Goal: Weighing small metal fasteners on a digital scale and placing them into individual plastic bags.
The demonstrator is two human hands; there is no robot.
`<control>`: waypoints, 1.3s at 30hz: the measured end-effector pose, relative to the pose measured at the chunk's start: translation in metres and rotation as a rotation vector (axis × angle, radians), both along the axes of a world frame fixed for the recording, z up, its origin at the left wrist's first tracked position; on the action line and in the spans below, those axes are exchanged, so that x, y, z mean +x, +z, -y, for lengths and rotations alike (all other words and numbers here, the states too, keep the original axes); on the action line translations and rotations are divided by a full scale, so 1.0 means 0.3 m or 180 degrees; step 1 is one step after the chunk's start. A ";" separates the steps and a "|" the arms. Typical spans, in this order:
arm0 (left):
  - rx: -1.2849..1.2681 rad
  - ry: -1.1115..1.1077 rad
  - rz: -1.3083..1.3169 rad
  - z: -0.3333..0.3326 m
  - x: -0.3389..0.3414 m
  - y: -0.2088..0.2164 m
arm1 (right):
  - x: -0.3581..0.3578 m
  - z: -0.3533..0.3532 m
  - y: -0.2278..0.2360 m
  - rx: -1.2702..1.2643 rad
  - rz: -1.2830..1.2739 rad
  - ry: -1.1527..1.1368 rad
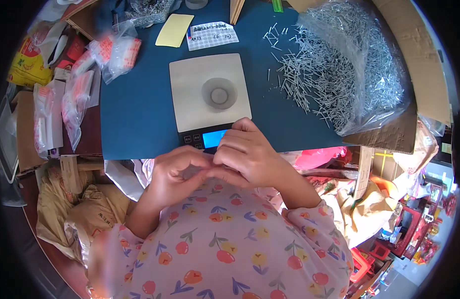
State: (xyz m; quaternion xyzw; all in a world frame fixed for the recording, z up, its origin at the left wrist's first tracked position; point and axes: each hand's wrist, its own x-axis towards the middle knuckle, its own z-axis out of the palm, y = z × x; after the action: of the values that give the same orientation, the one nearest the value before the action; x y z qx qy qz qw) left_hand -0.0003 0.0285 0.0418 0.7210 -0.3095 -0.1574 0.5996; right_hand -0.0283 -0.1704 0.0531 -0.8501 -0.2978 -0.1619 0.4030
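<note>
Just in front of the digital scale (180,94), my left hand (177,174) and my right hand (252,157) meet, both with curled, closed fingers. The fingertips press together around something pale and small that I cannot make out. My right hand overlaps the front edge of the scale and hides part of its lit blue display (213,138). On the scale's pale platform stands a small round translucent cup (219,93). Inside the cup, no contents can be made out.
Loose nails (309,74) lie heaped at the right, spilling from a clear plastic bag (377,74) in front of cardboard. Yellow paper (174,31) and a white sticker sheet (212,36) lie behind the scale. At the left are clear bags with red-and-white print (123,52).
</note>
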 end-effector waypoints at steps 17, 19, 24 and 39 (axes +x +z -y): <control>-0.0599 0.0082 -0.1317 -0.133 0.037 -0.028 | 0.026 0.015 0.018 -0.0118 0.0030 0.0432; -0.0334 0.0112 -0.1504 -0.184 0.053 -0.015 | 0.048 0.069 0.004 -0.0295 -0.0266 0.0225; -0.0148 0.0908 -0.1461 -0.487 0.008 -0.031 | 0.225 0.405 -0.084 -0.0948 -0.0511 -0.1346; 0.2818 0.2370 -0.0031 -0.698 -0.032 -0.416 | 0.216 0.626 -0.268 -0.1850 -0.0685 -0.2105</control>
State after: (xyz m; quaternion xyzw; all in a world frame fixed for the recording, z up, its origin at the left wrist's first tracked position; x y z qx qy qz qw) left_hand -0.0099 0.2380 -0.0830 0.9628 0.0631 -0.0536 0.2572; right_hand 0.0366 -0.3580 -0.0273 -0.9894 0.0002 -0.1023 0.1029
